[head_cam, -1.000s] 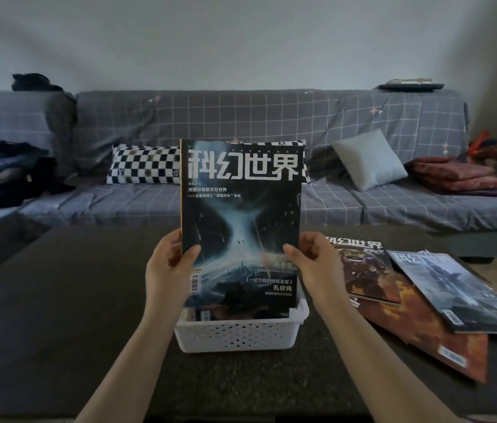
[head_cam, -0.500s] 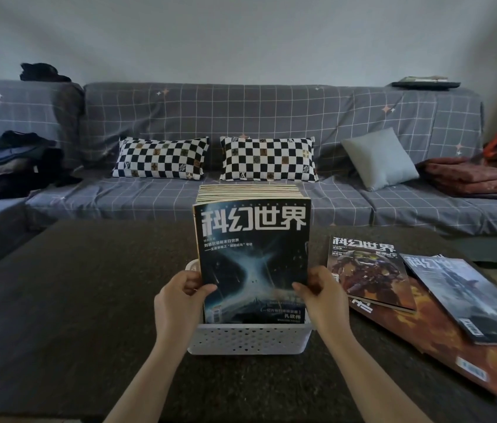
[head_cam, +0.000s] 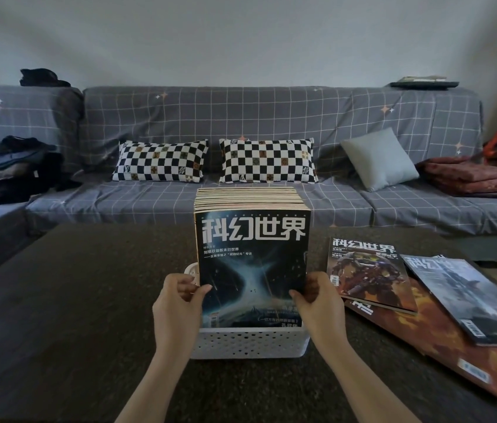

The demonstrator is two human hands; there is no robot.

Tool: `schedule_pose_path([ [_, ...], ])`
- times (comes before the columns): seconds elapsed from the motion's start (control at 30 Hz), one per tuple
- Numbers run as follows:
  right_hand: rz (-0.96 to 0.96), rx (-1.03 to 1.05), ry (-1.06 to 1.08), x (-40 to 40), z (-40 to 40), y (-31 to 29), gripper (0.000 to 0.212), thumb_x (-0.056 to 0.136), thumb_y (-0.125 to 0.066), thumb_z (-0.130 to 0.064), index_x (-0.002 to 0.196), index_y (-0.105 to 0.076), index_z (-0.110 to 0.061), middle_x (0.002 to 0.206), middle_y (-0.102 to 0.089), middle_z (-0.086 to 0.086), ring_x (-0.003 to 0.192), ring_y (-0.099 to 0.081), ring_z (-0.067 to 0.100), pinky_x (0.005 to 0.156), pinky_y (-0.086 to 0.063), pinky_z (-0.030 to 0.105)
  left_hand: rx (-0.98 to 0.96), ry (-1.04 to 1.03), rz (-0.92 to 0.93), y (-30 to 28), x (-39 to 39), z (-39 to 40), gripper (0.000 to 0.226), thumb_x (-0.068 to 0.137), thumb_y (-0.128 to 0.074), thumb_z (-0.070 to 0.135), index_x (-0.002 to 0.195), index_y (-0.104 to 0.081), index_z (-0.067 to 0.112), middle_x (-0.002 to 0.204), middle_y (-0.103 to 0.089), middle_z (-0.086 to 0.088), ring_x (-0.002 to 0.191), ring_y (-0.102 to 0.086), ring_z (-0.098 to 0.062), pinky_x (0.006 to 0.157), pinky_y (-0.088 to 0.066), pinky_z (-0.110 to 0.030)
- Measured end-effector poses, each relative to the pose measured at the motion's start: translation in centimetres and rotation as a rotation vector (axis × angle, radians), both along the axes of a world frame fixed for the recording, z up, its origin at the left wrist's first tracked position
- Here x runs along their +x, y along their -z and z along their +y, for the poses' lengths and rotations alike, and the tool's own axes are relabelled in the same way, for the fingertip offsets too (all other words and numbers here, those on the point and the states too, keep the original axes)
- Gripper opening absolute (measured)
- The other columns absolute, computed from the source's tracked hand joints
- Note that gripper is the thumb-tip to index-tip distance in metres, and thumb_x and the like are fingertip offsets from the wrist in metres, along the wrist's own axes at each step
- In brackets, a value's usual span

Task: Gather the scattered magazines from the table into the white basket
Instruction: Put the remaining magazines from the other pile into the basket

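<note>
A white perforated basket (head_cam: 248, 343) stands on the dark table (head_cam: 73, 315) in front of me. A dark blue magazine (head_cam: 253, 264) with a space cover stands upright at its front, its bottom edge inside the basket. Behind it several more magazines (head_cam: 248, 196) stand upright in the basket. My left hand (head_cam: 180, 303) pinches the blue magazine's left edge and my right hand (head_cam: 317, 300) pinches its right edge. Three magazines lie overlapping on the table to the right: a robot-cover one (head_cam: 369, 276), a grey-blue one (head_cam: 470, 300) and an orange one (head_cam: 454, 355) underneath.
A grey checked sofa (head_cam: 241, 123) runs along the far side of the table, with two checkerboard pillows (head_cam: 161, 161), a pale cushion (head_cam: 378, 158), folded red blankets (head_cam: 473, 175) and dark clothes (head_cam: 12, 169).
The blue magazine, held high one second ago, has come down into the front of the basket. Both hands stayed on its side edges, and my view shifted slightly left.
</note>
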State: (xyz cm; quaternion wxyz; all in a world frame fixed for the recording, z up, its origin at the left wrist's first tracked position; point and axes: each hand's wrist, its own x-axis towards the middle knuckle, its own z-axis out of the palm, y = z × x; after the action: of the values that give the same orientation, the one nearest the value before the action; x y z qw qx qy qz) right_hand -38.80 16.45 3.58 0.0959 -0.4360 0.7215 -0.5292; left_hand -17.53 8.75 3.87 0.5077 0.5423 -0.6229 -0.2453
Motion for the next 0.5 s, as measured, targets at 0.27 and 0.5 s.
schedule_pose_path([
  [0.27,0.090,0.026,-0.017,0.62,-0.69,-0.13,0.045,0.088,-0.061,-0.020,0.132,-0.051,-0.025,0.108,-0.066,-0.008,0.103,-0.059,0.012,0.086,-0.051,0.028,-0.079,0.025,-0.121,-0.33,-0.13,0.31,0.026,0.088,-0.067,0.013,0.113,-0.069,0.006,0.066,-0.060,0.017,0.052,-0.054,0.005,0.054,-0.040,0.000],
  [0.5,0.208,0.054,0.015,0.45,-0.80,0.04,0.044,0.090,-0.058,-0.026,0.133,-0.050,-0.024,0.103,-0.070,-0.002,0.094,-0.063,0.014,0.076,-0.056,0.035,-0.046,-0.017,-0.174,-0.01,-0.28,0.17,0.031,0.089,-0.066,0.022,0.118,-0.067,0.008,0.080,-0.075,0.001,0.058,-0.058,0.004,0.048,-0.041,-0.005],
])
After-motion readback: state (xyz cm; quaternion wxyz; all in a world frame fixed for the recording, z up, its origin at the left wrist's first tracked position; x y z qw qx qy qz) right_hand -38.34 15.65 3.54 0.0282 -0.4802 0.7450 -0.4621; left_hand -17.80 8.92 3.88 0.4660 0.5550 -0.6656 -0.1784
